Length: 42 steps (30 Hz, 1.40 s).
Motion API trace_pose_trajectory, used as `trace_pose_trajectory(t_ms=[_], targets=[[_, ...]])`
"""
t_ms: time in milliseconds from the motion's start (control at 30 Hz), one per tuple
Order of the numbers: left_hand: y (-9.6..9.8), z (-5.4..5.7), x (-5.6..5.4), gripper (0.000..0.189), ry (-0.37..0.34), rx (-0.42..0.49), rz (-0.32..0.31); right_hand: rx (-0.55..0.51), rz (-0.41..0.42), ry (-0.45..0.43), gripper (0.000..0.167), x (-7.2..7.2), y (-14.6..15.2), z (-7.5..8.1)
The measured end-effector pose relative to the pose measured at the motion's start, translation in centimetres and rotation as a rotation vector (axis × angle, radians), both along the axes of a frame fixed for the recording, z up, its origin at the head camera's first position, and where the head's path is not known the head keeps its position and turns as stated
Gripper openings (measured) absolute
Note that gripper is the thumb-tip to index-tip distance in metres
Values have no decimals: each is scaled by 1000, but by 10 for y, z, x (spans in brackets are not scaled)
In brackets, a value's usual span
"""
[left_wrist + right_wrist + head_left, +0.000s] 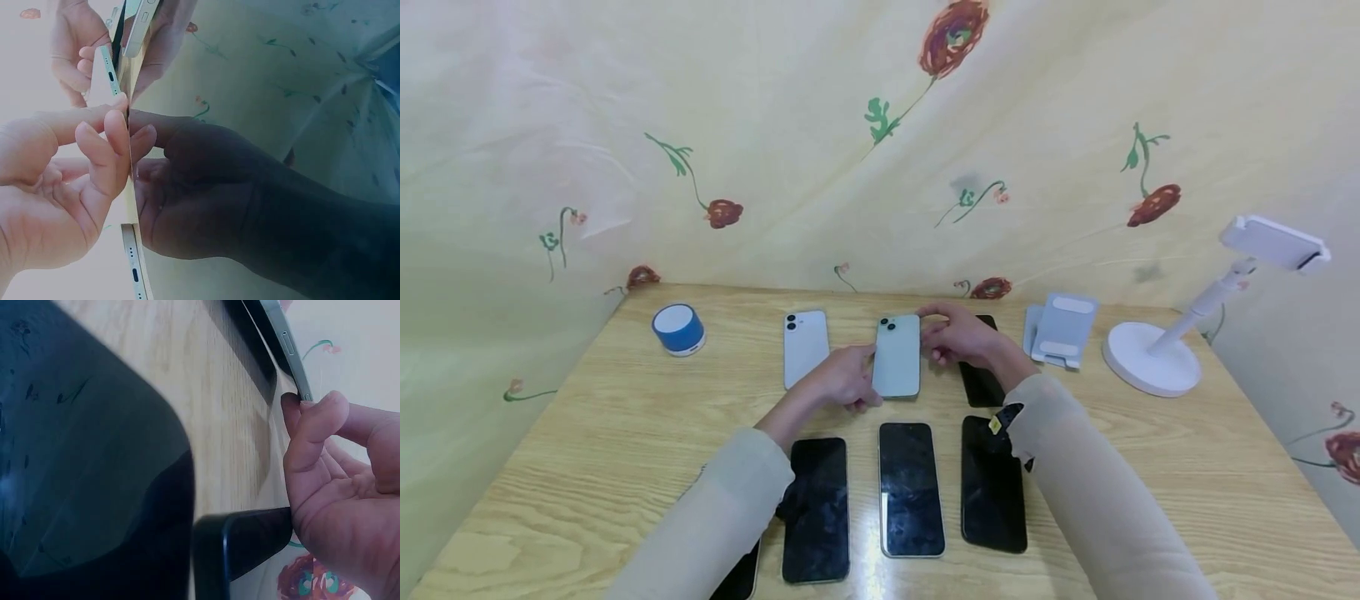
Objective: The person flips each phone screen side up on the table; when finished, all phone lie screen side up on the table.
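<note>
A pale green phone lies back up in the middle of the table, with its two camera lenses at the top left. My left hand is at its lower left side, fingertips on the edge near the bottom corner. My right hand pinches its upper right edge between thumb and finger, as the right wrist view shows. A white phone lies back up just left of my left hand. Partly under my right hand is a black phone, screen up.
Nearer to me lie three dark phones screen up: left, middle and right. My left sleeve partly covers another phone. A blue speaker stands at left; a folding stand and white tall stand at right.
</note>
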<state>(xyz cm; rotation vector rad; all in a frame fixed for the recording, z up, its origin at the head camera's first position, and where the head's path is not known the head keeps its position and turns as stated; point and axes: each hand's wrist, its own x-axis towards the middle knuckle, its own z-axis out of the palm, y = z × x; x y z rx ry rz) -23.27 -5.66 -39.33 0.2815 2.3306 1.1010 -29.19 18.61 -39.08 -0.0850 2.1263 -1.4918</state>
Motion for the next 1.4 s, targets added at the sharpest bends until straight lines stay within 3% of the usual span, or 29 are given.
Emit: trace_pose_trajectory(t_ms=[333,633,867,1100,1400], targets=[[-5,2,-1,98,-46,53,-80,-47,4,33,67,6,0,-6],[-3,6,-4,96,-119,87,-62,-98,21,55,73,9,-4,-3],[-3,8,-6,85,-170,203,-35,-105,53,25,70,14,-12,3],[-7,15,-9,68,-155,295,-27,-83,73,21,71,16,-14,5],[-8,23,-12,65,-143,297,15,-39,104,40,77,17,-21,-1]])
